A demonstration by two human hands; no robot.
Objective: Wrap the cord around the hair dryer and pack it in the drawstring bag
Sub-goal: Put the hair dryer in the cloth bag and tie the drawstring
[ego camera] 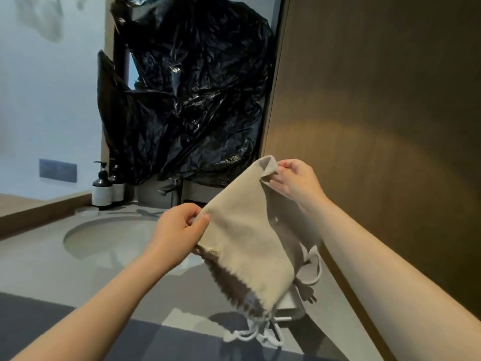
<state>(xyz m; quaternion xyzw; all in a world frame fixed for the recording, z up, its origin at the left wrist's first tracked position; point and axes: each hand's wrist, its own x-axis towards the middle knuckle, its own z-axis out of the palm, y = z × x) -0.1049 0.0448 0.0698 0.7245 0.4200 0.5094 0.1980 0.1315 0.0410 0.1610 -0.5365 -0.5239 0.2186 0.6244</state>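
A beige cloth drawstring bag [247, 235] hangs in the air over the counter, its gathered mouth pointing down towards me. White drawstrings [250, 336] dangle from that mouth. My left hand [177, 230] pinches the bag's left bottom corner. My right hand [296, 179] pinches its upper right corner. Behind the bag a white object [291, 306], possibly the hair dryer, lies on the counter with a white cord loop [313, 267] and a dark plug [308, 294] beside it; most of it is hidden.
A round sink [104, 238] is set into the grey counter [39, 267] at left. Two pump bottles [102, 188] stand behind the sink. Black plastic sheeting [187, 95] covers the mirror. A brown wood panel [377, 113] rises close on the right.
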